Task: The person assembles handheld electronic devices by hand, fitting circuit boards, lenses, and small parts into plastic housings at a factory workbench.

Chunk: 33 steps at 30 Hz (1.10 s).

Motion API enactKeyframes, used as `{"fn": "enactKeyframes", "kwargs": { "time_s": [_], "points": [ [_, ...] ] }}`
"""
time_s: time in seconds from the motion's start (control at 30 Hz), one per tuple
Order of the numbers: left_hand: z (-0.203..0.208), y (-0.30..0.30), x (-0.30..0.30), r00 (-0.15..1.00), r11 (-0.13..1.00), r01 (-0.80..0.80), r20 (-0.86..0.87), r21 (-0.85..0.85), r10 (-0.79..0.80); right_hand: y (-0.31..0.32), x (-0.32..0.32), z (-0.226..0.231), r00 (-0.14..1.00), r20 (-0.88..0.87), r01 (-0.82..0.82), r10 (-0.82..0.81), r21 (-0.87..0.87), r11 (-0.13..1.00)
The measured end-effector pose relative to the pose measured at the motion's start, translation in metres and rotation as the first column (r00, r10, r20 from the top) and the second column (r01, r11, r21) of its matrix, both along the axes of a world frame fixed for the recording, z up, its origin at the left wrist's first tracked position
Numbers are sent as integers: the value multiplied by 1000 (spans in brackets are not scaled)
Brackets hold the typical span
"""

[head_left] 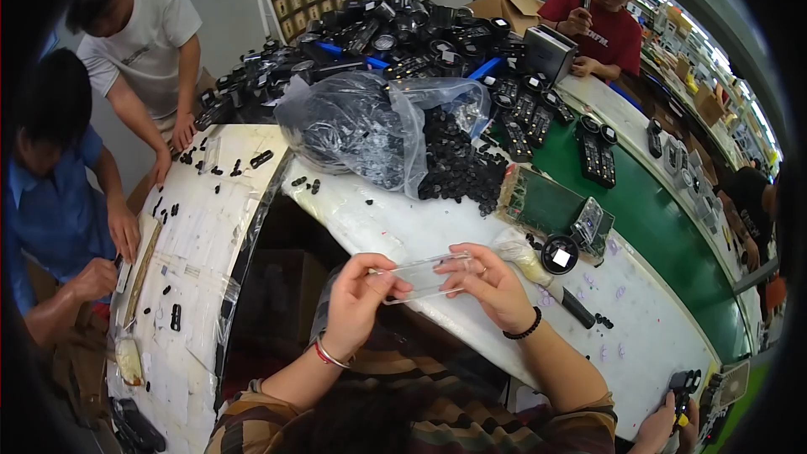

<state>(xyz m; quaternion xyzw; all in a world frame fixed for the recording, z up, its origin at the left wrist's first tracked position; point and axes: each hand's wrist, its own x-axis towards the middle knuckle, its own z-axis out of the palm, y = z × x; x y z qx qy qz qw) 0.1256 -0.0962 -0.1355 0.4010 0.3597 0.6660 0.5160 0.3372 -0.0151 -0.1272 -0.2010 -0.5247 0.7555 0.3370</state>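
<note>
A clear rectangular plastic piece is held up in front of me, above the near edge of the white table. My left hand pinches its left end between thumb and fingers. At its right end, my right hand grips it the same way. I can see through the piece, and its edges catch the light. Beyond my hands, a heap of small black parts spills beside a large clear plastic bag. To the right of my right hand are a round black part with a white label and a black-tipped tool.
A big pile of black assemblies covers the back. A green box sits right of centre, before a green conveyor belt. Co-workers sit or stand at the left table and far right; another person's hands work at lower right.
</note>
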Motion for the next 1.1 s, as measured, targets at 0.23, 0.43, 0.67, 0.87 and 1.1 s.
{"fn": "enactKeyframes", "kwargs": {
  "time_s": [0.23,0.43,0.67,0.87,1.1],
  "points": [
    [-38,-57,-66,970,941,-197,84,-275,228,5,7,-12,990,7,144,-144,-39,989],
    [-120,-96,-81,899,780,-196,208,-594,384,3,1,-13,990,75,118,-120,27,993],
    [-214,5,-52,944,856,-132,199,-500,262,-2,1,-11,982,95,155,-163,90,984],
    [-236,33,-43,998,735,-41,-61,-677,0,-7,-3,-13,980,123,144,-157,107,984],
    [-121,-127,-84,937,842,17,-284,-539,-201,-6,-4,-23,990,106,78,-90,109,991]
  ]
}}
